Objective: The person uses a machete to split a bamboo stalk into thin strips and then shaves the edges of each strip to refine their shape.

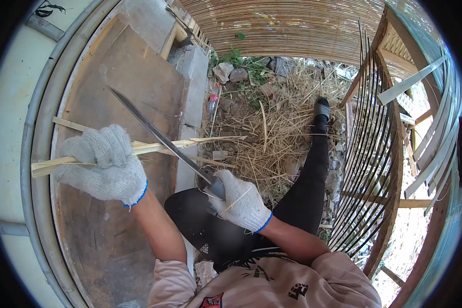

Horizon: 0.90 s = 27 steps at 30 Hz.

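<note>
My left hand, in a white knit glove, grips a bundle of pale bamboo strips that lies across a worn wooden board. My right hand, also gloved, holds the handle of a long dark knife. The blade runs up and to the left, crossing over the strips just right of my left hand. The strips' thin ends reach out to the right, past the board's edge.
Dry straw and shavings cover the ground ahead, with stones behind. My leg in black stretches forward. A frame of thin dark slats stands at the right. A reed screen closes the back. A metal rim curves at the left.
</note>
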Each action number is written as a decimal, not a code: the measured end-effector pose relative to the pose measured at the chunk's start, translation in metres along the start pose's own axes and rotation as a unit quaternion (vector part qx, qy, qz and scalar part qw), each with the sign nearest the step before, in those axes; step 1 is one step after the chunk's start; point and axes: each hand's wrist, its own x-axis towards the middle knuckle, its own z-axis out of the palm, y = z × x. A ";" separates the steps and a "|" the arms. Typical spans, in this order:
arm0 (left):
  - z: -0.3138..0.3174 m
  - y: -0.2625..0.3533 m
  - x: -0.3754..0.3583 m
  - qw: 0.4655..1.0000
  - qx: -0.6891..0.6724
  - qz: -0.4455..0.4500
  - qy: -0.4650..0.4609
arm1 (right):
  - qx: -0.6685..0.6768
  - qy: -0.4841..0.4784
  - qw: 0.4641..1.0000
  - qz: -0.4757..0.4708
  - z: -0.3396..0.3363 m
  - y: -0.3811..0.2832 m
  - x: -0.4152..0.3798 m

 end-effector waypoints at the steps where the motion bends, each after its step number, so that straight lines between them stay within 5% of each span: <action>1: 0.003 -0.001 0.000 1.000 0.002 0.000 -0.003 | -0.011 0.007 1.000 0.001 0.003 0.015 0.005; 6: -0.001 -0.004 0.004 1.000 0.012 -0.001 -0.007 | -0.120 0.006 0.983 0.141 0.036 0.152 0.022; 13: -0.003 -0.007 0.014 1.000 0.012 -0.005 0.001 | -0.124 0.007 0.981 0.148 0.051 0.179 0.022; 15: 0.001 -0.009 0.015 0.990 0.094 0.001 0.101 | -0.140 0.002 0.974 0.176 0.056 0.206 0.024; 19: -0.008 -0.009 0.018 0.997 0.074 -0.004 0.031 | -0.160 -0.003 0.962 0.219 0.062 0.247 0.040; 21: -0.010 -0.006 0.017 0.986 0.102 0.003 0.132 | -0.153 -0.005 0.963 0.223 0.072 0.250 0.037; 27: -0.023 -0.006 0.025 0.982 0.143 0.005 0.127 | -0.172 -0.016 0.959 0.223 0.074 0.269 0.043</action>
